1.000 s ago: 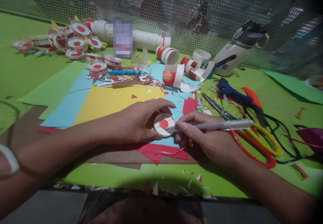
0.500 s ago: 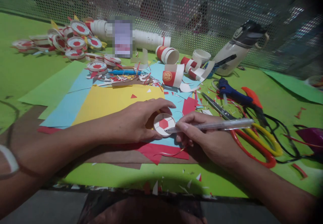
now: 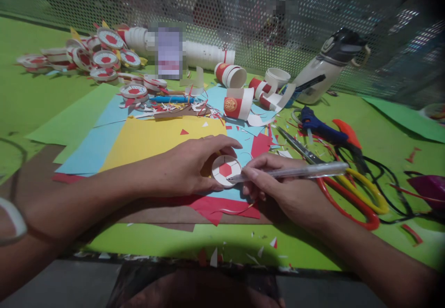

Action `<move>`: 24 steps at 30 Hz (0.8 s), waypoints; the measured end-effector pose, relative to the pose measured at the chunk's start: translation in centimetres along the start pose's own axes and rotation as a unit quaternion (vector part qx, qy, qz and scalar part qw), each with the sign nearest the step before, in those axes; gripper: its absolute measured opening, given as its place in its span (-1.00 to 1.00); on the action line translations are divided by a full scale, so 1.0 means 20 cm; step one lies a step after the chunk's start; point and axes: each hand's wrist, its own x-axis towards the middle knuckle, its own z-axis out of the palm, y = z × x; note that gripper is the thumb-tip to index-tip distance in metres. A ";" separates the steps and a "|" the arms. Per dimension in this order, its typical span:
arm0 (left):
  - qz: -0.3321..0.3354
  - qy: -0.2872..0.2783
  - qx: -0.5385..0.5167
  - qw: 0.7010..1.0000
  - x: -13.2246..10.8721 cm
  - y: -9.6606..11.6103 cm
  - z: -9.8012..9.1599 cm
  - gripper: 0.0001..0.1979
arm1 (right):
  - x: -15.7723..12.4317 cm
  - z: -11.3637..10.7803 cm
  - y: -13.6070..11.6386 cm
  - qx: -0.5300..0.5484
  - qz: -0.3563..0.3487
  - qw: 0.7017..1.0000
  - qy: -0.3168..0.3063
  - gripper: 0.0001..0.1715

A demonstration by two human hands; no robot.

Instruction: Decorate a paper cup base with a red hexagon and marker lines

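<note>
One disc in left hand, pen in right hand, both barely shifted

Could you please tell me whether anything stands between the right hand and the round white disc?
Nothing visible does. The right hand holds a pen with its tip at the white disc's face, while the left hand holds the disc at its left edge, clear of that tip.
</note>
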 end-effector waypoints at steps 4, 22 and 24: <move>-0.001 -0.002 0.003 1.000 0.00 0.01 -0.01 -0.46 | -0.01 0.00 -0.01 -0.005 0.006 1.000 -0.005 -0.81; 0.000 -0.004 0.018 1.000 0.00 0.02 -0.01 -0.49 | 0.00 0.00 0.00 0.029 0.002 1.000 -0.002 -0.80; 0.000 -0.004 0.017 1.000 0.00 0.02 -0.01 -0.49 | 0.00 0.00 0.00 0.022 0.002 1.000 -0.001 -0.80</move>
